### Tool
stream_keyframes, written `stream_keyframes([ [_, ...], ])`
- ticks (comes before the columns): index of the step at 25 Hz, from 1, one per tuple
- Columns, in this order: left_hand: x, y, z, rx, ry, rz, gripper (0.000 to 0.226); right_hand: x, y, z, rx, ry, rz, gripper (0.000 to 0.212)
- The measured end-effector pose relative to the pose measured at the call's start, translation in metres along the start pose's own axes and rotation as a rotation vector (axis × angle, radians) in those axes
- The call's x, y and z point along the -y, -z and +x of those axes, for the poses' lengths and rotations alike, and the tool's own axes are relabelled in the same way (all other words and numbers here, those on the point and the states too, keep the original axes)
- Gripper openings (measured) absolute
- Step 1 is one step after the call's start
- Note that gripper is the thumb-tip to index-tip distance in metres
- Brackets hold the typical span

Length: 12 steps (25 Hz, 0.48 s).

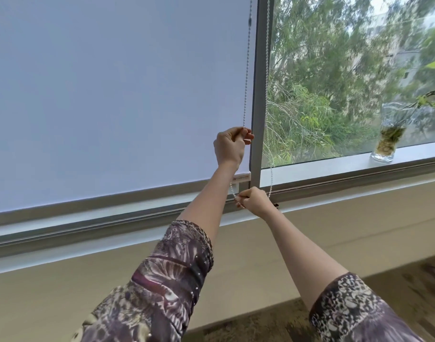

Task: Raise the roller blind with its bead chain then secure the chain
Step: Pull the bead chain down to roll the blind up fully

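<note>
A pale grey roller blind (pixel 112 95) covers the left window pane, its bottom bar (pixel 112 196) hanging just above the sill. A white bead chain (pixel 246 70) runs down the blind's right edge, and its other strand (pixel 268 82) hangs in front of the right pane. My left hand (pixel 230 146) is shut on the left strand at mid height. Lower down, my right hand (pixel 254 201) pinches the chain's loop near the sill, beside the grey window post (pixel 259 95).
A glass vase (pixel 389 134) with a green cutting stands on the white sill (pixel 335 161) to the right. Trees fill the uncovered right pane. A beige wall runs below the window, with patterned floor at the lower right.
</note>
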<state>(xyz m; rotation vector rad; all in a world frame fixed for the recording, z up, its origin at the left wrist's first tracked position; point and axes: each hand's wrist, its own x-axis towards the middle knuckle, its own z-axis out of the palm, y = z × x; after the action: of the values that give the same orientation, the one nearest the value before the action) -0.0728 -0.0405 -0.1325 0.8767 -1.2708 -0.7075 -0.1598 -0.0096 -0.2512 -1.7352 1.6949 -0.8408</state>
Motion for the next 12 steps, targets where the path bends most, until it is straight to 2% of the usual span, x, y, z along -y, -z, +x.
stream_keyframes([
  [3, 0.017, 0.01, -0.003, -0.007, 0.02, 0.097, 0.016, 0.029, 0.02, 0.007, -0.137, 0.036, 0.053, 0.02],
  [8, 0.034, 0.023, -0.012, -0.01, 0.09, 0.132, 0.017, 0.1, 0.082, 0.021, -0.472, 0.178, 0.427, 0.027],
  [12, 0.039, 0.023, -0.023, 0.008, 0.141, 0.122, 0.015, 0.165, 0.12, 0.025, -0.497, 0.371, 0.555, 0.023],
])
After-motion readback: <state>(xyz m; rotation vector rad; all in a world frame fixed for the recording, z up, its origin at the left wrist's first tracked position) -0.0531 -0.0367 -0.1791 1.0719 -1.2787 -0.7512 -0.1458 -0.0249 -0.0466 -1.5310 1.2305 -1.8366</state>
